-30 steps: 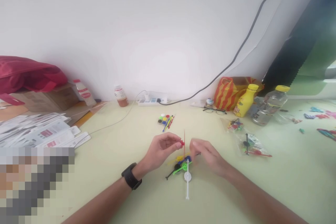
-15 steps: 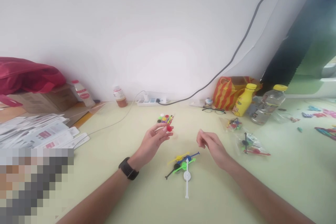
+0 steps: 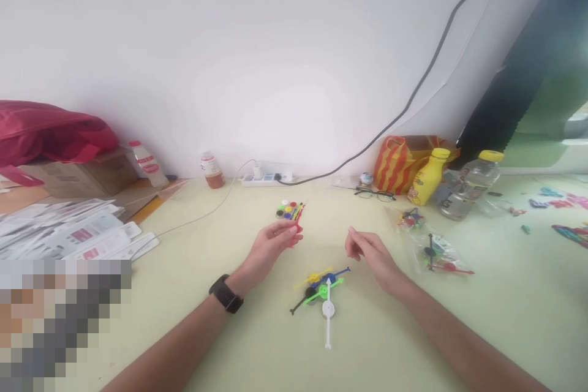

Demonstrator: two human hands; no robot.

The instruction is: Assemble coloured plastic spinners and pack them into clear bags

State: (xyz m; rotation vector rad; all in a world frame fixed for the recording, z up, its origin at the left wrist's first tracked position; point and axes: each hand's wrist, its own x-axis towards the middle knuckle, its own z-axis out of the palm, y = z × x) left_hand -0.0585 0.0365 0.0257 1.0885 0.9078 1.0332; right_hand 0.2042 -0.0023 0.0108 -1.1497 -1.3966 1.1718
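Note:
My left hand, with a black watch on its wrist, is closed on a red arrow spinner above the table. Part of that spinner is hidden by the fingers. To the right, my right hand hovers with its fingers curled together; whether anything is between them I cannot make out. Between and below the hands lies a cluster of arrow spinners: a white spinner nearest me, a green spinner, a black spinner, a blue spinner and a yellow spinner. Beyond my left hand sit small coloured discs and loose arrows.
Plastic bags of spinners lie to the right. Behind them stand a yellow bottle, a clear bottle and a striped bag. Glasses and a power strip lie near the wall. Papers are piled left.
The red spinner has turned in my left hand, so its round face no longer points at me. My left fingers have shifted slightly; my right hand has stayed nearly still.

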